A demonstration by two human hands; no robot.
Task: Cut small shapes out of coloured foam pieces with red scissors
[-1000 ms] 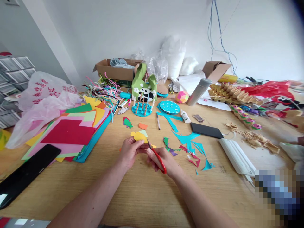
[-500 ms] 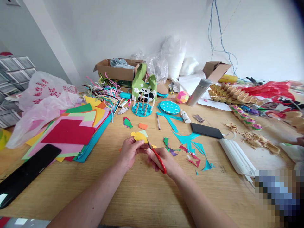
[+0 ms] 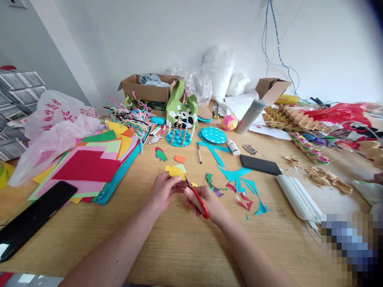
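My left hand [image 3: 165, 190] pinches a small yellow paper cutout [image 3: 176, 172] with a rounded, lobed outline, held just above the table. In my right hand [image 3: 206, 201] is a pair of red-handled scissors [image 3: 201, 201], the blades pointing up and left against the paper's right edge. Fingers of both hands hide part of the blades and of the paper's lower side. Beyond the paper lie an orange paper piece [image 3: 180, 158] and a pale green piece [image 3: 180, 167]. A green and red fish-shaped cutout [image 3: 160, 154] rests further left.
Coloured paper sheets [image 3: 86, 169] and a black phone [image 3: 37, 219] are at left. Blue paper scraps [image 3: 236, 175] and red scraps [image 3: 242, 197] lie right of my hands. Behind stand a blue disc with twisted posts [image 3: 178, 138], a green panda bag [image 3: 182, 109] and a grey bottle [image 3: 251, 115].
Almost nothing differs. The yellow paper and the scissors' tips have shifted very slightly; both hands keep their grip.
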